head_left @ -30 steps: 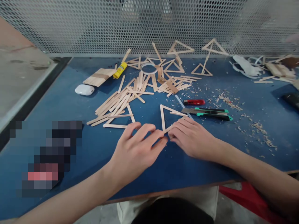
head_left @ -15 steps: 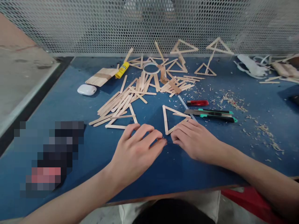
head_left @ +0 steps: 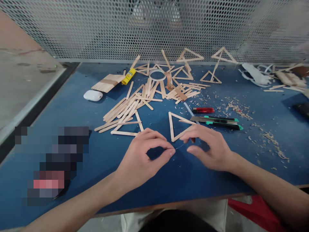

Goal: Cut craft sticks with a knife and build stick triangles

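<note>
My left hand (head_left: 147, 158) pinches thumb and forefinger together on a thin, thread-like strand (head_left: 179, 147), which stretches toward my right hand (head_left: 210, 146). The strand is too fine to identify. My right hand is open, with thumb and fingers apart and nothing visible between them. Just behind the right fingers lies a triangle of craft sticks (head_left: 171, 127), its right corner partly hidden by that hand. Another craft-stick triangle (head_left: 124, 132) lies behind my left hand, one corner beside the fingers.
Loose craft sticks (head_left: 123, 108) are heaped mid-table near a tape roll (head_left: 158, 75). A utility knife (head_left: 223, 123), red lighter (head_left: 203, 110) and wood shavings (head_left: 272, 141) lie right. Farther back are a yellow glue stick (head_left: 128, 76), white case (head_left: 93, 95) and joined triangles (head_left: 211, 77).
My right thumb and fingers have spread apart, and that hand has shifted slightly right. My left thumb and forefinger now meet in a pinch, with a thin strand showing.
</note>
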A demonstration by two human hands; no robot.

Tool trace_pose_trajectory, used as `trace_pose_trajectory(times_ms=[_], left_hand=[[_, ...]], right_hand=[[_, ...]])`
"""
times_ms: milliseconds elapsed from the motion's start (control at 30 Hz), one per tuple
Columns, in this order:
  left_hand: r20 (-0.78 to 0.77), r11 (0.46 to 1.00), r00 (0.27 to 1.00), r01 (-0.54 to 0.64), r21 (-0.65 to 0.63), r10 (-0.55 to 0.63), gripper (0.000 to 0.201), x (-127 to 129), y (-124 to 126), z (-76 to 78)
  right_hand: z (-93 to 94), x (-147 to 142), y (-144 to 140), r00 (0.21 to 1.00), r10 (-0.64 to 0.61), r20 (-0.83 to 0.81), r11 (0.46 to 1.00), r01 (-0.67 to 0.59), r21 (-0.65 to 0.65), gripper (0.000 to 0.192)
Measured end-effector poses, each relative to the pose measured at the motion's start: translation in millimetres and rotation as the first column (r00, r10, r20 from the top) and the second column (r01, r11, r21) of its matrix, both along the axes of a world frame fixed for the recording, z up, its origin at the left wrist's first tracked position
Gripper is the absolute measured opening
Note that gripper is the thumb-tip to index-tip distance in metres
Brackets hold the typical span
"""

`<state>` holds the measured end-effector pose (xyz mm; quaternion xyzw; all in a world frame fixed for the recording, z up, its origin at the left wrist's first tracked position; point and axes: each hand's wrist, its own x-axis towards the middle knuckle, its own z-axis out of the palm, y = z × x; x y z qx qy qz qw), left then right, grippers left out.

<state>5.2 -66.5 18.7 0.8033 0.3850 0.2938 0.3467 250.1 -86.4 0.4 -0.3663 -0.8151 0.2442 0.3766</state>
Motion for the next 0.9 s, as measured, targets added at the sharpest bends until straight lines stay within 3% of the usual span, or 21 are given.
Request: trace_pose_trajectory(times_ms=[300,500,733,900], left_hand=[[-0.076,0.995,0.997,-0.001,0.100,0.009,0.004,0,1,-5.9],[-0.112,0.982,0.993,-0.013,0.190,0.034,0.006,-6,9,-7.3],[-0.158,0.975,0.987,0.032,0.222,0.003,0.008,-7,13,-8.9],[-0.181,0.951,0.983,0.028,0.309,0.030,0.009,-9,17,-8.7]], right_hand=[[-5.3,-5,-3,0.988,-0.061,0.139,0.980,0.033,0.194,0.011],[-0.5,16,-10,0.968,-0.156,0.196,0.978,0.124,0.166,0.013],[-1.1,34,-17,0.957,-0.185,0.225,0.973,0.146,0.182,0.013],[6.2,55,-17,0.957,-0.236,0.167,0.960,0.202,0.195,0.014]])
